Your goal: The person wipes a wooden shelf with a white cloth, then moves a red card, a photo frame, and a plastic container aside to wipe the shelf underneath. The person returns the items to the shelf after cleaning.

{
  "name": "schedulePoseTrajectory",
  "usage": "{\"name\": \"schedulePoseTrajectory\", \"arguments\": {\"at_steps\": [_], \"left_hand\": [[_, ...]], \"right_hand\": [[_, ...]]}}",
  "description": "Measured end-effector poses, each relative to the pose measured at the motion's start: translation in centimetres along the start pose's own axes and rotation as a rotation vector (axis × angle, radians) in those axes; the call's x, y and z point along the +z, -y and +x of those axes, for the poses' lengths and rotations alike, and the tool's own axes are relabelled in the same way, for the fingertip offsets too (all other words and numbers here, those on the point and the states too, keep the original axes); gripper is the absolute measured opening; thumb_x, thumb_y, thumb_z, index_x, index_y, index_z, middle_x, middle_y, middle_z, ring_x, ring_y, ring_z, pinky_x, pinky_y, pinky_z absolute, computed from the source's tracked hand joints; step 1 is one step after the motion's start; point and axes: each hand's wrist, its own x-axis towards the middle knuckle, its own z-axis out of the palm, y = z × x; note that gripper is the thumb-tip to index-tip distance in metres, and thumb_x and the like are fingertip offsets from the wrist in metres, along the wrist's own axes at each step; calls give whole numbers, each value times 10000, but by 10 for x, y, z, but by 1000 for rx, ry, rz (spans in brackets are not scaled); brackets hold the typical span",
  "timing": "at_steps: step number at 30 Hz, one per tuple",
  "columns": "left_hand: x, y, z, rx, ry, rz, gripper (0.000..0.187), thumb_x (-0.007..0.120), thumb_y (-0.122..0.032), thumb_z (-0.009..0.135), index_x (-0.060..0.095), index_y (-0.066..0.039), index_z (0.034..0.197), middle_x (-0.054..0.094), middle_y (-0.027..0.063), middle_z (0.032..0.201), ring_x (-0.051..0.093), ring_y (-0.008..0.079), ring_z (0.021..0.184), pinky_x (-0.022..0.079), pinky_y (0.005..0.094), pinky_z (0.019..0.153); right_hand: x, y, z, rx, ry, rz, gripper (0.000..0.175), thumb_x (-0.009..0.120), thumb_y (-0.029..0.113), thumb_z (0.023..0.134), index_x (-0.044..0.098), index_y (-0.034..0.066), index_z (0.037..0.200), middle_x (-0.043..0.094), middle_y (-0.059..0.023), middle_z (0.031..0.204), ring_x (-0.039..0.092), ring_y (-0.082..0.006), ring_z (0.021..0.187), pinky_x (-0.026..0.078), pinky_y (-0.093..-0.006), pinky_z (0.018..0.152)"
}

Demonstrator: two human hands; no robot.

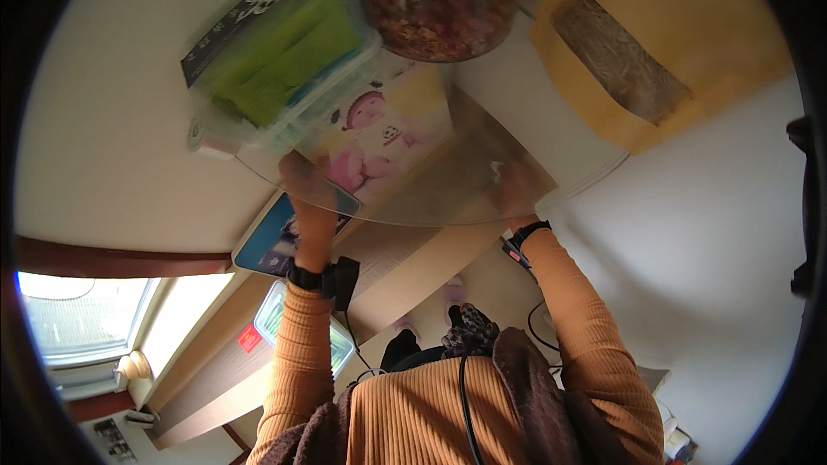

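Observation:
A clear shelf point(426, 216) with a curved front edge spans the upper view. My left hand point(307, 177) shows blurred through it, beside a sheet with a pink cartoon figure point(368, 123); whether it touches the sheet is unclear. Through the same shelf my right hand point(515, 184) appears, also blurred, over the brown wood-look surface point(446, 161). A small white spot lies at its fingers, too blurred to name. On the shelf sit a clear plastic box with green contents point(291, 58), a clear jar of dried reddish pieces point(442, 6) and a kraft paper bag with a window point(717, 45).
A small pale cylinder point(210, 139) lies by the plastic box. Below left are a blue picture panel point(258, 242), a lidded container with green contents point(342, 345) and a red packet point(249, 338) on a wooden counter point(213, 361). A window point(84, 316) is at far left.

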Motion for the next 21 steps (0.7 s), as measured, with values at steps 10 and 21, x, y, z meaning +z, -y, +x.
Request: {"name": "schedulePoseTrajectory", "arguments": {"at_steps": [10,21], "left_hand": [[15,7,6,-172,-152,-386,335,435,-198,1025,467,39,1258,544,131,1169,482,199,1045,354,299,968],[14,-21,7,-188,-197,-367,193,413,-92,968,495,45,1076,542,110,971,522,240,867,449,331,809]], "right_hand": [[-2,4,1,-54,-51,-124,237,572,58,778,662,61,997,584,-112,971,553,-321,948,468,-415,827],[-10,13,7,-90,16,57,284,515,-18,836,620,33,1095,582,-160,1061,596,-299,899,486,-393,773]]}}
